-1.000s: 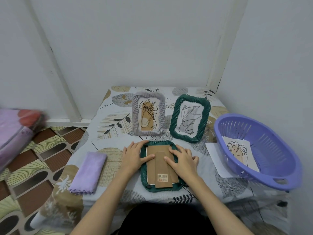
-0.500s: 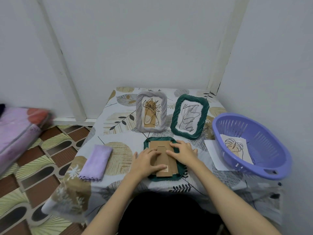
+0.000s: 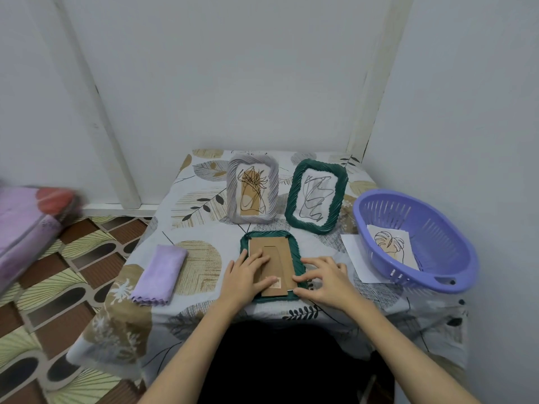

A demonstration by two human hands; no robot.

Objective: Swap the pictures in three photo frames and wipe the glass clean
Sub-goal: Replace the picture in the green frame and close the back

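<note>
A dark green frame (image 3: 298, 259) lies face down near the table's front edge, its brown cardboard back (image 3: 272, 249) facing up. My left hand (image 3: 248, 277) rests flat on the lower left of that back. My right hand (image 3: 323, 277) touches the frame's lower right corner with its fingertips. Behind them stand a grey frame (image 3: 252, 193) with a plant drawing and a second green frame (image 3: 316, 196) with a scribble drawing. A folded purple cloth (image 3: 159, 274) lies to the left.
A purple plastic basket (image 3: 420, 243) at the right holds a leaf drawing (image 3: 389, 244); a white sheet (image 3: 354, 253) sticks out under it. The small table (image 3: 204, 205) has a leaf-print cover and sits in a wall corner. Pink bedding (image 3: 26, 228) lies at far left.
My right hand has slid from the top right of the face-down frame's back to its lower right corner. My left hand stays on the back. The camera view has shifted slightly.
</note>
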